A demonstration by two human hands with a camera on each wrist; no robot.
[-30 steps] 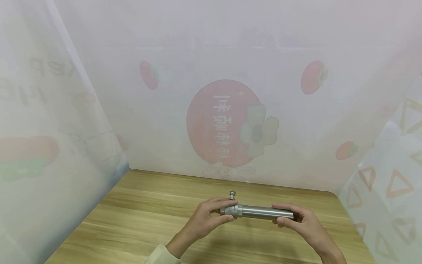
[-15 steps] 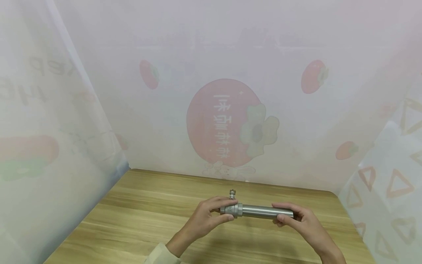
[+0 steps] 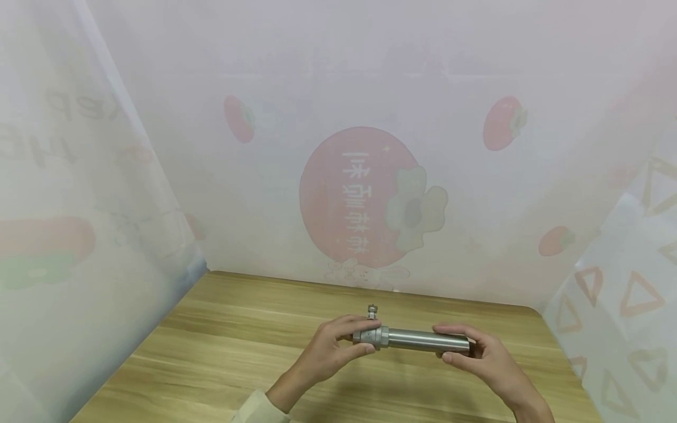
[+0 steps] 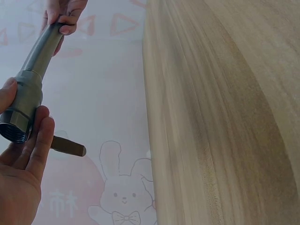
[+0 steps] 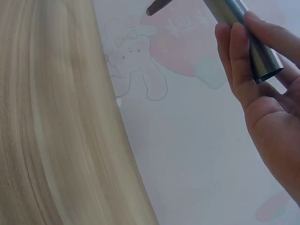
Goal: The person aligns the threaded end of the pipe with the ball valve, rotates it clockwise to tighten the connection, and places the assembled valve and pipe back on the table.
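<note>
A silver ball valve (image 3: 372, 336) with a threaded open end sits in my left hand (image 3: 329, 351), pinched between thumb and fingers. Its small lever (image 4: 68, 146) sticks out past the fingers in the left wrist view. Joined to the valve's right side is a smooth steel pipe (image 3: 423, 339), lying almost level above the table. My right hand (image 3: 485, 354) grips the pipe's far end, thumb on the near side and fingers on the far side. The pipe's hollow end (image 5: 268, 75) shows in the right wrist view. Whether the joint is fully threaded cannot be seen.
Beneath both hands spreads a wood-grain table (image 3: 227, 329). A pale printed curtain (image 3: 264, 194) with fruit pictures rises behind its back edge, and similar sheets hang at the left (image 3: 95, 176) and right (image 3: 624, 305).
My right hand's thumb and fingers have shifted slightly around the pipe's end. The left hand and the valve have stayed in nearly the same spot.
</note>
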